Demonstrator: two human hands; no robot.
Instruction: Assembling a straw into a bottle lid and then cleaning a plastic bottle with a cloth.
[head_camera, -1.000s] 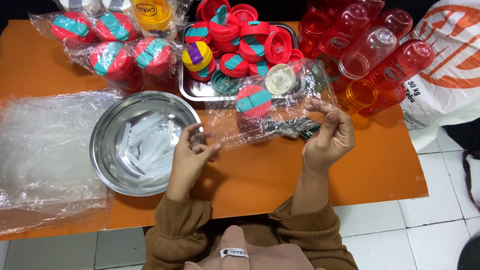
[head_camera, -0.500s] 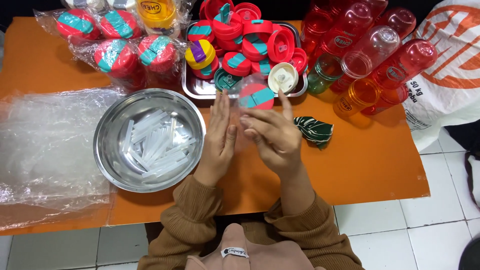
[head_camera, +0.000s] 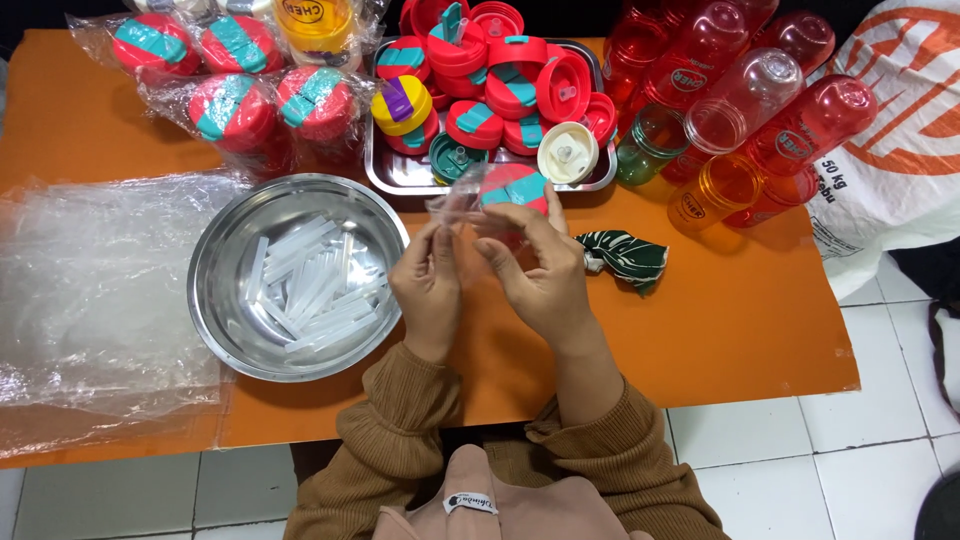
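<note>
1. A red bottle lid with a teal strap (head_camera: 513, 188) is held inside a clear plastic bag (head_camera: 458, 203), just beyond the fingertips of both hands
2. The lid is seen nearly face-on, its round top turned up toward the camera; the teal strap runs slantwise across it, and whether the lid itself tilts cannot be told
3. The bag's loose end is stretched out to the left of the lid, above the left fingers
4. The left hand (head_camera: 430, 285) is closed narrowly, fingertips pinched on the bag's film beside the lid
5. The right hand (head_camera: 540, 270) is curled round the lid's near side, thumb and fingers pressed on the bagged lid; the grip is partly hidden by the hand's own back
6. To the left of the left hand a steel bowl (head_camera: 215, 300) of clear straws (head_camera: 305, 285) is found, close to the wrist
7. Just beyond the fingertips a metal tray (head_camera: 400, 175) of more lids is set
8. To the right of the right hand a green patterned cloth (head_camera: 625, 257) lies near, on the orange table (head_camera: 740, 320)
</note>
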